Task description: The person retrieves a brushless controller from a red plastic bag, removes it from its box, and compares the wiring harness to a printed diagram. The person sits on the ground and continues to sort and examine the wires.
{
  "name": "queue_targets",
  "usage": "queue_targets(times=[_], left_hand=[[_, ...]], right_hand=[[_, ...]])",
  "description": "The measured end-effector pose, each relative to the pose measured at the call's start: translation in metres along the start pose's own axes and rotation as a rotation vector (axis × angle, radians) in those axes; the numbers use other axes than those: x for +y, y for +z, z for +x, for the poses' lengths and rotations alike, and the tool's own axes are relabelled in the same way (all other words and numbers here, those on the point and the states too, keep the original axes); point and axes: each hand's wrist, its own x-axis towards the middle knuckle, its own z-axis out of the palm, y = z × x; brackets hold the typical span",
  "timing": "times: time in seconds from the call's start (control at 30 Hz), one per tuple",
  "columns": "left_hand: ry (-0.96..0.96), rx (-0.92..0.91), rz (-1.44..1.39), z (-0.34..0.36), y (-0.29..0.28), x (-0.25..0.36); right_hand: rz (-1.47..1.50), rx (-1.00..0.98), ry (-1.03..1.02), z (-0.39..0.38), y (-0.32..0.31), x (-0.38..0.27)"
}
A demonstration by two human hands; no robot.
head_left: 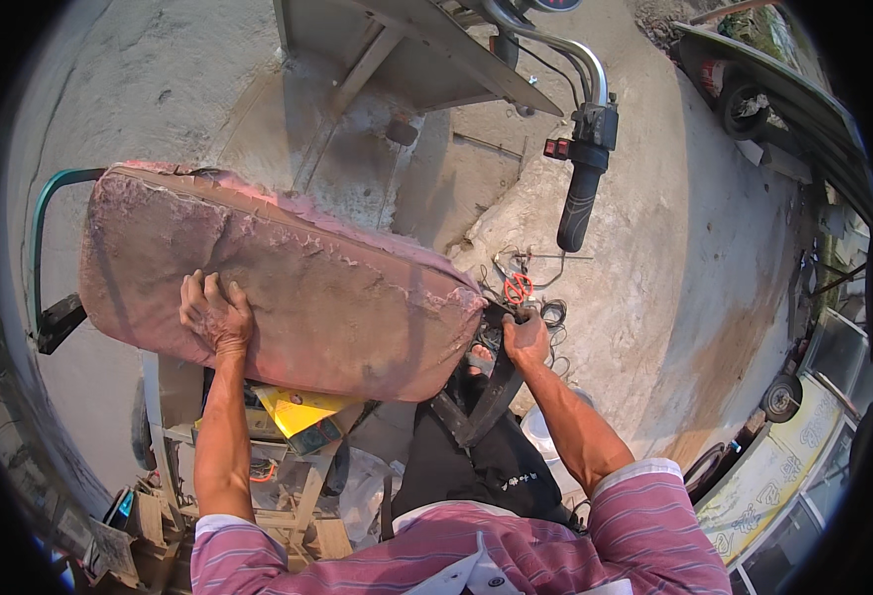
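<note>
A worn, faded pink padded seat (307, 288) lies across the left and middle of the head view, its torn edge toward the back. My left hand (216, 307) rests on its top with fingers bent and apart, holding nothing. My right hand (523, 337) is closed on a dark bar (501, 382) at the seat's right end. A yellow and dark object (288, 415) shows under the seat's front edge. A green tube (52, 188) loops by the seat's left end. Black cables with orange-handled tools (518, 286) lie beyond my right hand.
A handlebar with a black grip (583, 203) hangs at top right, beside a metal panel (416, 59). A white bucket (540, 431) is by my right leg. Wooden pieces (144, 516) lie at lower left. Wheels (781, 395) and signboards (793, 476) line the right edge.
</note>
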Motion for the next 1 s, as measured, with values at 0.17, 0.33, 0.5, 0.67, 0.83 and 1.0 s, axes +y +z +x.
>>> queue_targets(times=[0.17, 0.33, 0.5, 0.67, 0.83, 1.0], left_hand=[[-0.015, -0.002, -0.031, 0.003, -0.003, 0.001], [-0.029, 0.016, -0.044, 0.006, -0.006, 0.000], [-0.033, -0.001, -0.033, 0.005, -0.007, 0.001], [-0.018, 0.021, -0.035, 0.004, -0.007, 0.000], [-0.018, 0.030, -0.012, 0.003, -0.005, 0.000], [-0.046, 0.000, -0.004, 0.002, -0.008, 0.003]], right_hand=[[-0.021, -0.017, 0.062, 0.001, -0.004, -0.009], [0.004, -0.044, 0.037, -0.001, -0.010, -0.019], [0.026, -0.031, 0.037, -0.002, -0.007, -0.012], [-0.006, 0.007, -0.074, -0.003, -0.004, -0.005], [-0.014, -0.010, -0.060, -0.002, -0.008, -0.005], [-0.011, -0.022, -0.076, -0.002, -0.008, -0.007]])
